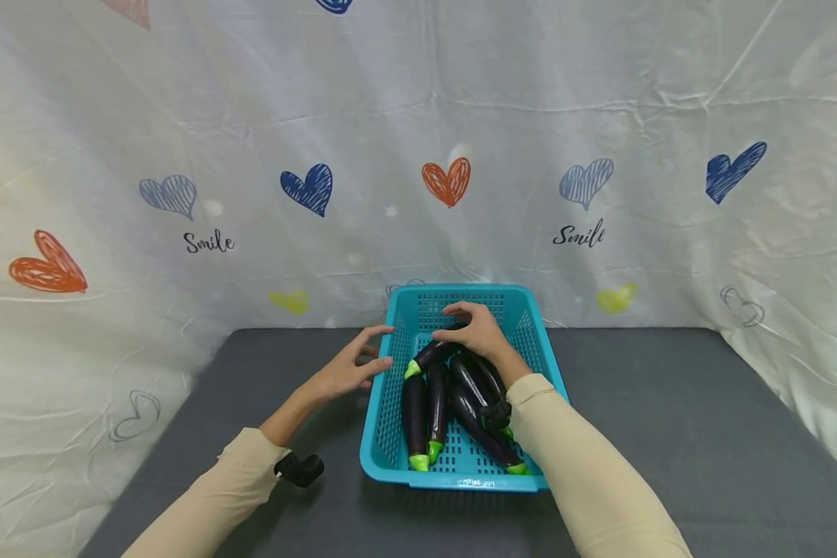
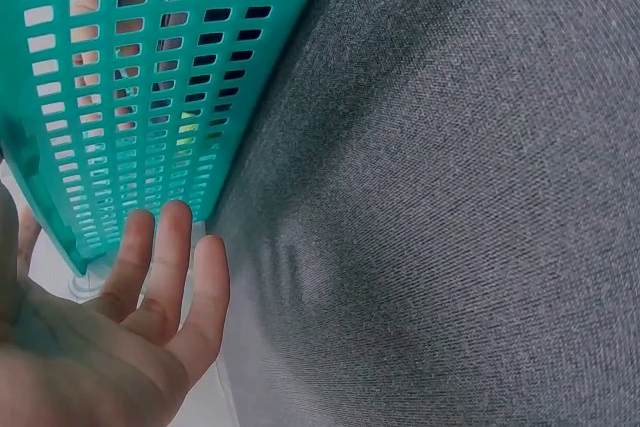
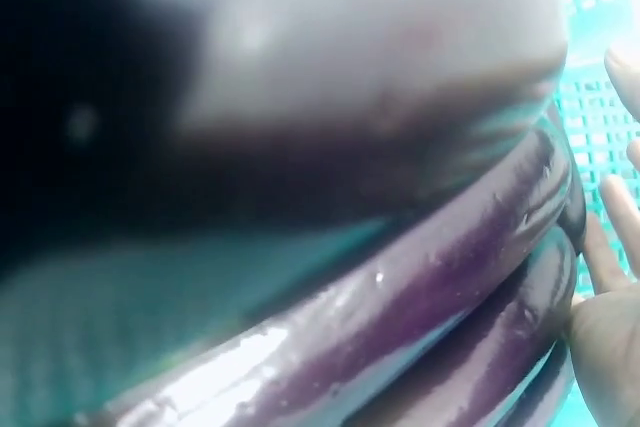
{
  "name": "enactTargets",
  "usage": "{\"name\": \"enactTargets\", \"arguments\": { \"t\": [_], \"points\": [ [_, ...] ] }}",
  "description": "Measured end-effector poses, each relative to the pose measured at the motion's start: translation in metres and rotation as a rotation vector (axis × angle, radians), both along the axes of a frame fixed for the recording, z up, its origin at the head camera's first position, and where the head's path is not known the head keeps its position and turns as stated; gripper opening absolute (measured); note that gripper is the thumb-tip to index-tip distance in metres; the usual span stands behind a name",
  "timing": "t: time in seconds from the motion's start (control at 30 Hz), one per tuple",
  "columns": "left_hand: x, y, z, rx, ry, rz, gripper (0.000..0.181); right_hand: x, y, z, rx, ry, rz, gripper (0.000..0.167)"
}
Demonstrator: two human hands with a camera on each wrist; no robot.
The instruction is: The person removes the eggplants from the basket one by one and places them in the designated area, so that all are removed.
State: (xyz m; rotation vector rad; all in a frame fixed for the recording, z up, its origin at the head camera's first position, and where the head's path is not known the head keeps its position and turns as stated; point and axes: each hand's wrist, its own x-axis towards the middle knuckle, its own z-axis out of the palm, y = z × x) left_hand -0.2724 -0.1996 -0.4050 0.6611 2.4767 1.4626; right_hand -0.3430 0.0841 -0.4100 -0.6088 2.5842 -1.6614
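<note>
Several dark purple eggplants [image 1: 415,411] with green stem ends lie in a blue plastic basket [image 1: 474,482]. My right hand [image 1: 480,332] is inside the basket over the far end of a slanting eggplant [image 1: 428,356], thumb and fingers apart. In the right wrist view the fingers of this hand [image 3: 608,332] look spread beside glossy eggplants [image 3: 400,297]; a blurred one fills the top. Just outside the basket's left wall, my left hand [image 1: 352,370] has its fingers loosely extended near the rim. The left wrist view shows that palm [image 2: 100,347] holding nothing.
A dark grey cloth [image 1: 669,418] covers the table under the basket. Behind stands a pale curtain [image 1: 377,248] printed with hearts and words. Small black devices [image 1: 298,470] are worn at both wrists.
</note>
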Motion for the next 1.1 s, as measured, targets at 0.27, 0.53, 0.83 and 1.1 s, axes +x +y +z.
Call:
{"name": "enactTargets", "arguments": {
  "t": [0.27, 0.53, 0.83, 1.1],
  "points": [
    [-0.0003, 0.0004, 0.0012, 0.003, -0.002, -0.005, 0.062, -0.0007, 0.0031, -0.0052, -0.021, 0.0, 0.007, 0.054],
    [-0.0005, 0.0, 0.0001, -0.007, 0.003, -0.001, 0.062, -0.0007, 0.0048, -0.0063, 0.009, -0.003, -0.044, 0.051],
    [0.0013, -0.0002, 0.0021, -0.001, 0.002, -0.001, 0.062, -0.0034, 0.006, -0.0093, 0.004, 0.003, -0.098, 0.047],
    [0.0001, 0.0006, 0.0017, -0.003, 0.002, 0.0, 0.062, -0.0032, 0.0062, -0.0068, -0.049, -0.023, -0.145, 0.049]
  ]
}}
